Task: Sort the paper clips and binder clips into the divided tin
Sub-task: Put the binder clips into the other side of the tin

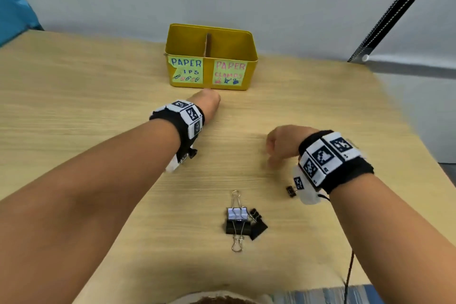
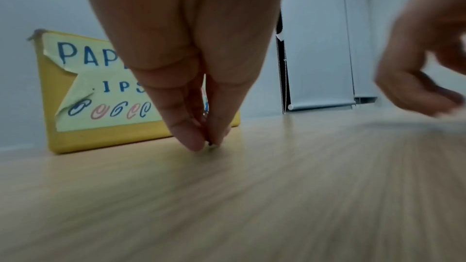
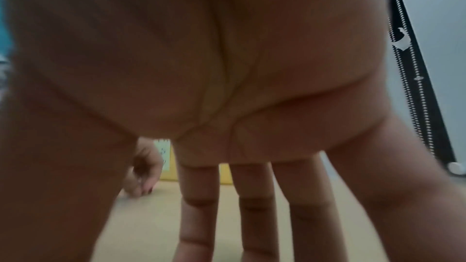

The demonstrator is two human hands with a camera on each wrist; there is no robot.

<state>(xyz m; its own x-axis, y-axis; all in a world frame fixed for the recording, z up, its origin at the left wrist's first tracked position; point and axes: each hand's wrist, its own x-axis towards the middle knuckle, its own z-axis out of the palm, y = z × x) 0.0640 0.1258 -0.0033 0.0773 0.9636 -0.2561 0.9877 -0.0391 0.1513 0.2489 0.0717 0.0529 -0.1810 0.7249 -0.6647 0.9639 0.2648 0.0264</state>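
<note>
Tin point(image 1: 174, 52) yellow, rectangular (cardboard divider); wood-grain table point(image 1: 74, 96).

The left hand point(image 2: 181, 47) points down at the wooden table point(image 2: 277, 196), fingertips point(image 2: 194, 142) pinched on something tiny. Behind stands the yellow tin point(image 2: 60, 87) with its torn label point(image 2: 100, 79). The blurred right hand point(image 2: 423, 63) hovers alongside.

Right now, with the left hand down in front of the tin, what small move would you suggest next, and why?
Probably lift the left hand and carry it over the tin's left side, labelled for paper clips. Its fingers are pinched on something tiny at the table; it looks like a paper clip, though it is too small to tell.
</note>
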